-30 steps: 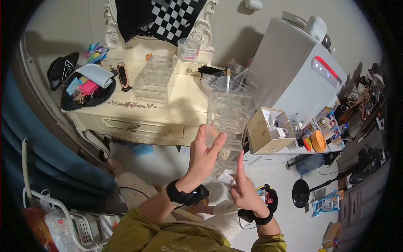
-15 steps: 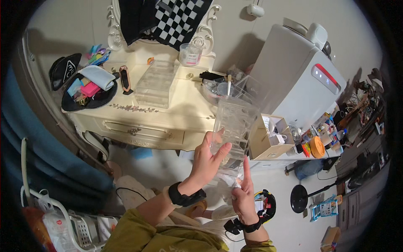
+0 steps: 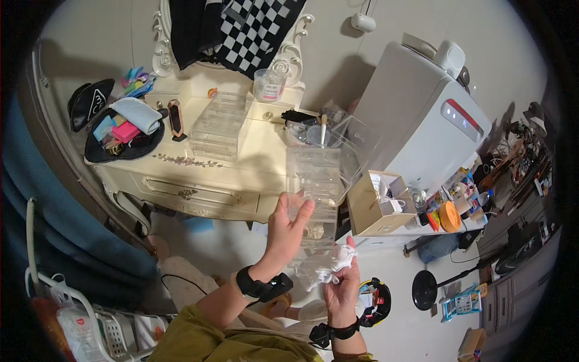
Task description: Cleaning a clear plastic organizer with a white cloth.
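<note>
Clear organizer (image 3: 315,181) — long axis fore-aft, seemingly toward vanity (image 3: 260,172).

So a black-and-white checkered cloth (image 3: 250,37) is hung over the fancy white frame (image 3: 161,59) up top. A pink item (image 3: 125,132) and a pale blue pouch (image 3: 137,115) are piled in something black (image 3: 96,153), upper left, and the left edge is pretty much taken over by a blue curtain (image 3: 72,232). A chunky white appliance (image 3: 410,108) is parked upper right, with an open beige box (image 3: 373,222) seen just below it. Lower right, a blue toy cart (image 3: 461,306) is left near a round black base (image 3: 424,289).
</note>
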`<state>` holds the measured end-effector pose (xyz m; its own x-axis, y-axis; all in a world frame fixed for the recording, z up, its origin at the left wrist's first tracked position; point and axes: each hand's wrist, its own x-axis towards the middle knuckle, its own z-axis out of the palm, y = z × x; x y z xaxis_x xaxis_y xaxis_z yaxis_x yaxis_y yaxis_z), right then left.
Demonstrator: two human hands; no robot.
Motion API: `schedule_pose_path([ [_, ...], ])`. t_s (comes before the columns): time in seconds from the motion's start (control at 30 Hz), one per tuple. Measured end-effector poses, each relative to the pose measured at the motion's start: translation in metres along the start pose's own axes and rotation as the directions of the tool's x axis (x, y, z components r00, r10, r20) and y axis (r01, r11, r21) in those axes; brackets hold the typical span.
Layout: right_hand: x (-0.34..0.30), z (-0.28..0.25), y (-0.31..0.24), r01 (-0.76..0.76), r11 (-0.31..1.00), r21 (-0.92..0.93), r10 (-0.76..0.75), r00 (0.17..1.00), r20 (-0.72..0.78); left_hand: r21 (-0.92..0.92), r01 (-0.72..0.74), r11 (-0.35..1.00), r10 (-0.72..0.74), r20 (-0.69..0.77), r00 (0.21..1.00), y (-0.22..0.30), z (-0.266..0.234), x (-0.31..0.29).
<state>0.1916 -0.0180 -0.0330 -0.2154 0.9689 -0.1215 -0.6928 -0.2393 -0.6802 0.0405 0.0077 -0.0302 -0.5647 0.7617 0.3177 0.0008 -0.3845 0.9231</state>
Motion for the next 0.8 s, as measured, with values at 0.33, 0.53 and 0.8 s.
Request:
schedule_pose_path([
  [0.33, -0.010, 0.003, -0.014, 0.220, 0.800, -0.558, -0.032, 0.944, 0.328, -0.076, 0.052, 0.996, -0.056, -0.044, 0.997, 0.004, -0.009, 0.009],
  [0.53, -0.002, -0.026, 0.000, 0.649, 0.286, -0.705, -0.318, 0.759, 0.569, -0.155, 0.138, 0.978, -0.139, 0.005, 0.990, -0.003, -0.007, 0.011],
  [0.8, -0.023, 0.019, -0.021, 0.152, 0.799, -0.582, 0.026, 0.958, 0.285, 0.129, 0.032, 0.991, -0.011, -0.156, 0.988, -0.013, -0.003, 0.000],
])
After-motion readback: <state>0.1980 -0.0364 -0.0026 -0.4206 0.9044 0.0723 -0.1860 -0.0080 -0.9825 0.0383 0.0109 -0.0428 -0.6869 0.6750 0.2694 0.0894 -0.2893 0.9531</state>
